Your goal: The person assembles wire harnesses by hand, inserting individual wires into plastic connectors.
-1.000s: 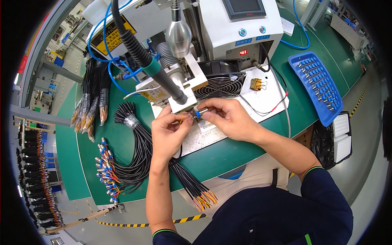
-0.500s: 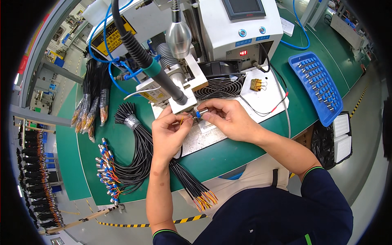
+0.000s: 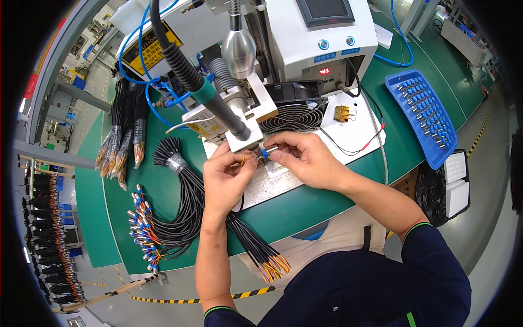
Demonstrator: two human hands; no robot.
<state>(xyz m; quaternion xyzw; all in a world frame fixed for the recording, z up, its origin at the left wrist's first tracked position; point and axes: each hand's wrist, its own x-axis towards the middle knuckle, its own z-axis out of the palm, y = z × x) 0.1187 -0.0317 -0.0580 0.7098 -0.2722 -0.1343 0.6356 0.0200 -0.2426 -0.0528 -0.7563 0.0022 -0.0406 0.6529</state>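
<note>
Between the thumb and forefinger of my right hand (image 3: 308,159) is a small silver connector (image 3: 267,152) with a blue insert, held just under the machine's head (image 3: 243,140). My left hand (image 3: 227,177) pinches a thin cable end beside it; a yellow wire (image 3: 242,162) shows at the fingertips. The wire tips and the connector's back are nearly together, and I cannot make out whether they touch. Below my left wrist hangs a bundle of black cables (image 3: 253,240) with bare red and yellow ends.
A bundle of black cables (image 3: 188,212) with connectors (image 3: 143,229) attached lies on the green table at left. Rows of loose connectors fill a blue tray (image 3: 436,158) at right. A fan (image 3: 291,115) and a brass-coloured clip block (image 3: 342,113) stand behind my hands.
</note>
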